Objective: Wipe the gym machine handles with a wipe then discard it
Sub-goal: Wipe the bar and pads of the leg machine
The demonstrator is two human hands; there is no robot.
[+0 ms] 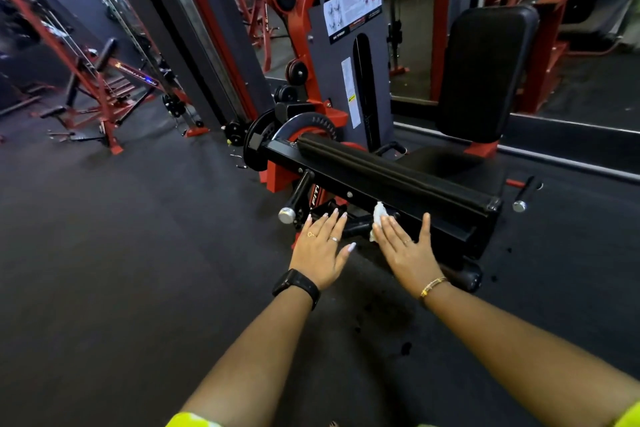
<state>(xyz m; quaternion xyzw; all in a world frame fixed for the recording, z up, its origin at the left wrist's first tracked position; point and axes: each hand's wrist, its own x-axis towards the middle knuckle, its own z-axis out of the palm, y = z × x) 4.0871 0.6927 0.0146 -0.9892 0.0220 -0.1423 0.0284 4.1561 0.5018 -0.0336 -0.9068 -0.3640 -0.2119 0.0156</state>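
Wipe [379, 220] sits under the flat fingers of my right hand [407, 250], left hand [320, 250] spread and empty — I'd wrap it fully round the handle [298, 192] and twist, not dab.

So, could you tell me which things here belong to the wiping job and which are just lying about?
Job: wipe, at the right hand; left handle; right handle; left hand, holding nothing.
Just there: roller pad; backrest; bench; label.

A single wide-angle view from the person's head — looking forward and down, close to the gym machine [332, 80].
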